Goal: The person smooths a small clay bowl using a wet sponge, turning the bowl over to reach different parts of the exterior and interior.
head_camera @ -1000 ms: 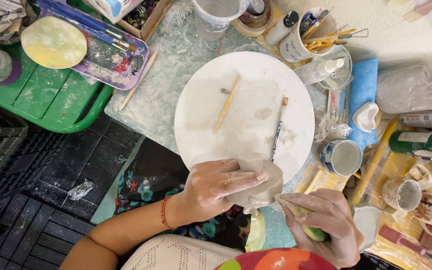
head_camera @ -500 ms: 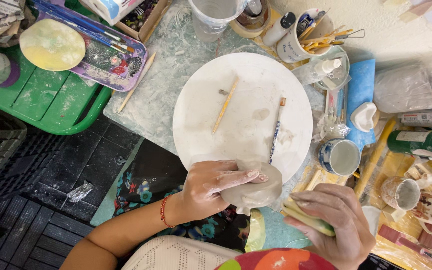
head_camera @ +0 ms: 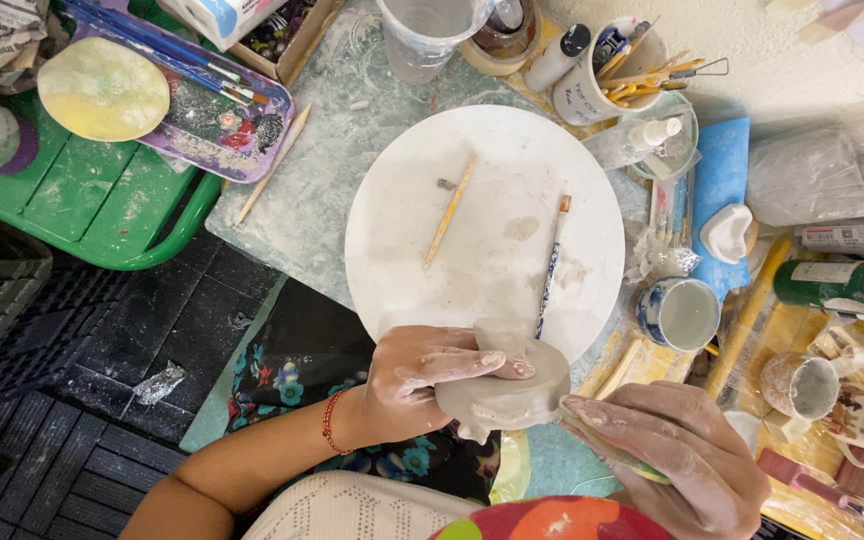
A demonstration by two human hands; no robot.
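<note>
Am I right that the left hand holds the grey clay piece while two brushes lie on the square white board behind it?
Nearly: the head view shows the white board is round, not square. The left hand does hold the grey clay piece, and two brushes lie on the board.

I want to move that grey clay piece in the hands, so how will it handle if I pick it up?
The grey clay piece looks wet and smooth, so likely slippery. The left hand cradles it with clay-smeared fingers, suggesting it is soft and dents easily. Its thin edges probably sag unsupported.
</note>
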